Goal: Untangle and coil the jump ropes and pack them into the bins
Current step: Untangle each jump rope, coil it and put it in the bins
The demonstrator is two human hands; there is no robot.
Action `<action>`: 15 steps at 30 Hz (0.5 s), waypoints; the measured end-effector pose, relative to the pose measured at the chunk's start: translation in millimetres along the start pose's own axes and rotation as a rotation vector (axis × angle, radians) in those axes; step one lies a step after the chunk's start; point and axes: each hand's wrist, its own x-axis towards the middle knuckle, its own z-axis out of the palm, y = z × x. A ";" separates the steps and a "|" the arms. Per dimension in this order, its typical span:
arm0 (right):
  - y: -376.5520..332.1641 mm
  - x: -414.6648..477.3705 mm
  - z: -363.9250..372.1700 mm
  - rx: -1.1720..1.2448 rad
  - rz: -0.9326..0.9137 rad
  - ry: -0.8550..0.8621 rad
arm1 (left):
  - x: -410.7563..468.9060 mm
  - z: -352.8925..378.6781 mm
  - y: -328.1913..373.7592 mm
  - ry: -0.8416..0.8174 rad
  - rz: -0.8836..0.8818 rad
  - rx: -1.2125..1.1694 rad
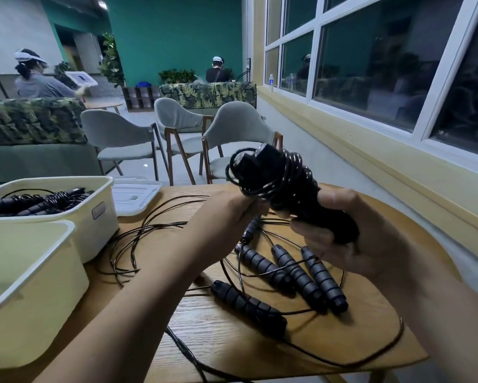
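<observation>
Bundle (276,178) is held up above the table (370,341), between both hands: two black handles side by side with thin glossy cord wrapped round them in many turns. Right hand (351,239) is clenched round the handles' lower end. Left hand (226,214) is curled at the bundle's underside, apparently pinching the wrap or its tail; the fingertips are hidden. Judgement: it is light, with most of the weight in the handles. The cord looks like springy coated wire and is likely to spring loose if let go. The ribbed foam handles should grip well, so hold there and keep a thumb on the last turn. Loose ropes (323,275) lie on the table below, dark ribbed handles close together and cords looping wide and crossing. Far bin (99,200) holds wrapped ropes. Near bin (52,258) shows none.
</observation>
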 end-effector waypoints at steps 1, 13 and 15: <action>1.2 0.3 1.1 -0.016 -0.031 0.073 | 0.3 1.2 -1.0 -0.043 0.008 -0.003; 6.8 6.9 11.3 -0.503 -0.211 0.805 | -0.9 19.2 -5.0 -0.307 -0.165 0.001; 8.2 8.2 12.2 -0.547 -0.249 0.861 | -1.1 19.3 -3.4 -0.309 -0.172 -0.036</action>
